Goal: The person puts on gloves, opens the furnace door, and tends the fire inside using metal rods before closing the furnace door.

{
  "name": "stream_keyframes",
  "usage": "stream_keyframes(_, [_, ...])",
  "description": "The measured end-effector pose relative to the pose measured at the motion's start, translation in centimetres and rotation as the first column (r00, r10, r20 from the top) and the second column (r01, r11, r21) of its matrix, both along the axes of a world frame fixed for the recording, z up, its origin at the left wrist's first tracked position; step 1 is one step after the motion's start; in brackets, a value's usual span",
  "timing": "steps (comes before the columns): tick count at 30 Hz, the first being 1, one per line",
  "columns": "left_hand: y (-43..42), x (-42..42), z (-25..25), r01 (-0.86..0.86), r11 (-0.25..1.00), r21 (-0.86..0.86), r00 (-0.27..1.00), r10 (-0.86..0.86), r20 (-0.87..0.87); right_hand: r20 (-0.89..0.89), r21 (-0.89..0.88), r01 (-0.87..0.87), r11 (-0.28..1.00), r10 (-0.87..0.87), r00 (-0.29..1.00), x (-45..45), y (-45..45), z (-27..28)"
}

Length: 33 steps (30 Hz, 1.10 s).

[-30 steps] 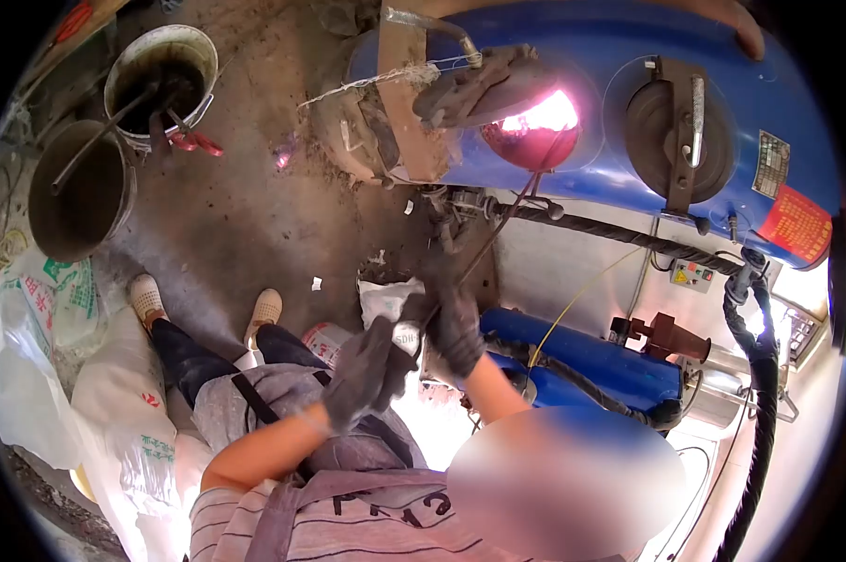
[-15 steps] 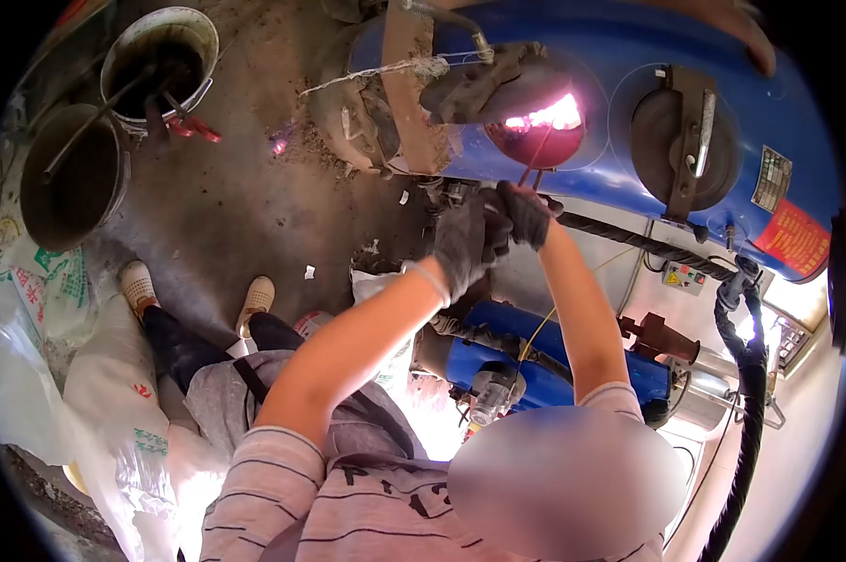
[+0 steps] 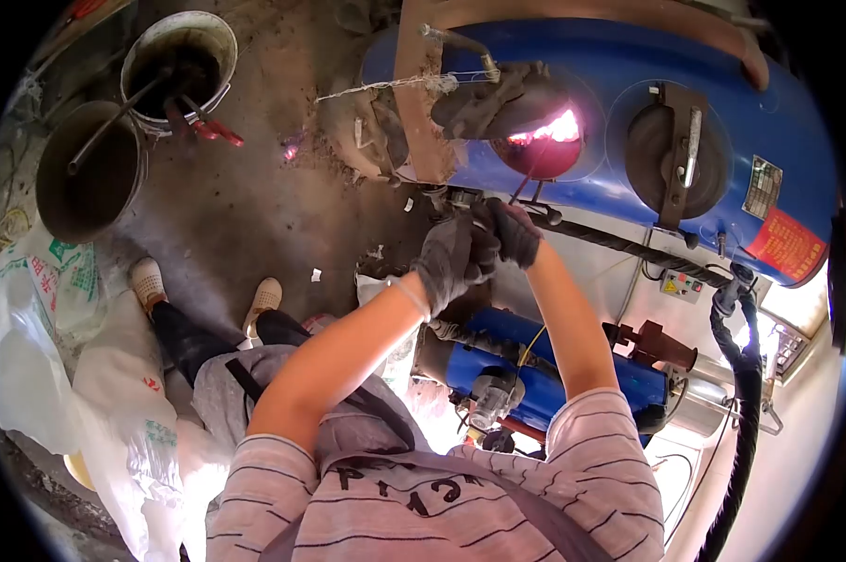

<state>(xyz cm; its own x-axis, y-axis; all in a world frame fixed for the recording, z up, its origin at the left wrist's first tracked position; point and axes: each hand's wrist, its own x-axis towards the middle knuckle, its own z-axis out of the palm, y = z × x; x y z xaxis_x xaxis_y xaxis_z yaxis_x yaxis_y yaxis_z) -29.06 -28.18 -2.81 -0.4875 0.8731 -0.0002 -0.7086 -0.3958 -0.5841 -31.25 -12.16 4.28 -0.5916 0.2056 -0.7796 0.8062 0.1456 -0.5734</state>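
Observation:
My left hand (image 3: 456, 260), in a dark glove, is closed at the middle of the view. Beside it and slightly higher, my right hand (image 3: 514, 234) wears a similar glove and is closed too. A thin metal rod (image 3: 525, 183) runs from the hands up towards a round furnace opening (image 3: 540, 155). Pink-white fire glows inside that opening. The gloves hide the rod's near end and each hand's exact hold. A dark door (image 3: 493, 103) stands swung aside at the opening's upper left. The opening is in the side of a blue cylindrical tank (image 3: 601, 70).
A second round hatch (image 3: 647, 155) with a handle is closed. A black wrapped hose (image 3: 619, 245) runs below the tank. Two buckets (image 3: 226, 94) (image 3: 140, 178) stand at upper left, one holding red-handled tools (image 3: 219, 132). White plastic sacks (image 3: 114, 375) lie at left.
The view has shifted a little, so the tank and buckets sit lower. Both closed hands appear slightly lower and further left, with the rod still reaching the opening. A blurred patch at lower right is gone.

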Motion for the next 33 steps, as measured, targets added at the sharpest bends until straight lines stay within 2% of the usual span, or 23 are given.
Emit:
stream_keyframes(1, [-3.1, 0.3, 2.6, 0.033, 0.979, -0.203, 0.994, -0.053, -0.097, 0.058, 0.212, -0.196, 0.957, 0.188, 0.981, 0.3, -2.6, 1.8])
stream_keyframes(2, [-5.0, 1.0, 3.9, -0.014, 0.972, -0.234, 0.985, -0.026, -0.169, 0.154, 0.399, -0.382, 0.834, 0.35, 0.924, 0.7, -4.7, 3.2])
stream_keyframes(4, [-7.6, 2.4, 5.0, -0.109, 0.953, -0.282, 0.949, 0.016, -0.315, 0.037, 0.192, -0.081, 0.978, 0.075, 0.997, 1.6, -6.6, 4.4])
stream_keyframes(5, [-8.2, 3.1, 4.5, -0.098, 0.98, -0.172, 0.948, 0.039, -0.317, 0.007, 0.07, 0.077, 0.995, -0.078, 0.997, 2.4, -7.6, 4.7])
stream_keyframes(7, [-10.0, 5.1, 5.6, -0.506, 0.8, -0.323, 0.765, 0.243, -0.596, -0.129, 0.023, 0.053, 0.998, -0.049, 0.99, 4.5, -9.8, 5.2])
stream_keyframes(9, [-13.1, 6.3, 6.8, -0.503, 0.743, -0.441, 0.722, 0.081, -0.687, -0.122, -0.023, 0.126, 0.992, -0.128, 0.984, 6.1, -12.1, 5.9])
stream_keyframes(10, [-14.8, 6.8, 7.6, -0.503, 0.71, -0.493, 0.695, -0.007, -0.719, -0.042, -0.042, 0.215, 0.976, -0.216, 0.975, 6.7, -13.6, 6.7])
stream_keyframes(11, [-16.2, 8.1, 7.1, -0.659, 0.641, -0.394, 0.525, 0.016, -0.851, -0.046, -0.031, 0.233, 0.972, -0.235, 0.971, 7.8, -14.6, 6.7])
stream_keyframes(13, [-18.7, 8.4, 6.6, -0.442, 0.783, -0.438, 0.58, -0.123, -0.805, -0.128, 0.021, 0.198, 0.98, -0.194, 0.973, 10.2, -16.9, 6.1])
stream_keyframes(14, [-20.0, 7.8, 6.8, -0.015, 0.869, -0.495, 0.716, -0.337, -0.612, -0.126, -0.018, 0.249, 0.968, -0.249, 0.96, 10.9, -18.0, 6.2])
stream_keyframes(15, [-20.8, 7.6, 7.5, 0.172, 0.846, -0.504, 0.719, -0.458, -0.523, -0.124, -0.055, 0.299, 0.953, -0.304, 0.945, 11.5, -19.0, 6.3])
stream_keyframes(16, [-21.7, 7.4, 8.2, 0.353, 0.791, -0.5, 0.697, -0.579, -0.423, 0.04, -0.254, 0.479, 0.84, -0.486, 0.873, 12.5, -18.0, 4.8])
stream_keyframes(18, [-22.4, 8.4, 9.9, 0.195, 0.749, -0.633, 0.672, -0.572, -0.47, 0.011, -0.171, 0.489, 0.855, -0.495, 0.869, 13.4, -18.3, 4.2])
stream_keyframes(21, [-19.8, 9.3, 8.7, 0.084, 0.762, -0.643, 0.628, -0.541, -0.559, -0.134, 0.025, 0.533, 0.846, -0.525, 0.84, 12.3, -18.9, 5.4])
stream_keyframes(22, [-19.0, 8.7, 8.8, 0.049, 0.753, -0.656, 0.597, -0.549, -0.585, -0.245, 0.22, 0.297, 0.929, -0.242, 0.939, 12.3, -17.5, 5.1])
stream_keyframes(23, [-17.6, 8.6, 8.3, -0.044, 0.76, -0.648, 0.604, -0.496, -0.624, -0.288, 0.427, 0.059, 0.903, 0.074, 0.955, 12.4, -15.1, 4.4])
stream_keyframes(25, [-14.3, 7.5, 7.4, -0.103, 0.818, -0.566, 0.69, -0.351, -0.633, -0.288, 0.506, -0.034, 0.862, 0.207, 0.935, 11.3, -11.0, 3.3])
stream_keyframes(27, [-7.8, 6.5, 5.1, -0.283, 0.795, -0.536, 0.732, -0.182, -0.656, -0.275, 0.258, 0.227, 0.939, -0.153, 0.949, 8.0, -7.0, 2.1])
stream_keyframes(29, [-4.1, 3.6, 5.3, -0.11, 0.848, -0.518, 0.815, -0.221, -0.535, -0.225, 0.247, 0.425, 0.871, -0.375, 0.899, 5.2, -1.7, -0.2])
stream_keyframes(30, [0.5, 2.8, 3.1, -0.51, 0.72, -0.471, 0.69, 0.015, -0.724, -0.162, 0.002, 0.255, 0.967, -0.251, 0.954, 3.5, 1.1, -0.5])
stream_keyframes(31, [2.7, 1.6, 2.2, -0.548, 0.682, -0.485, 0.696, 0.05, -0.716, -0.135, -0.253, 0.076, 0.964, -0.113, 0.984, 2.0, 3.7, -0.4])
stream_keyframes(32, [5.0, 0.4, 1.3, -0.584, 0.64, -0.5, 0.699, 0.084, -0.71, -0.145, -0.49, -0.102, 0.866, 0.034, 0.989, 0.7, 5.2, -0.3])
stream_keyframes(33, [4.8, -1.8, 2.3, -0.29, 0.753, -0.591, 0.867, -0.056, -0.496, -0.056, -0.208, -0.044, 0.977, 0.033, 0.998, -0.6, 5.2, -0.3])
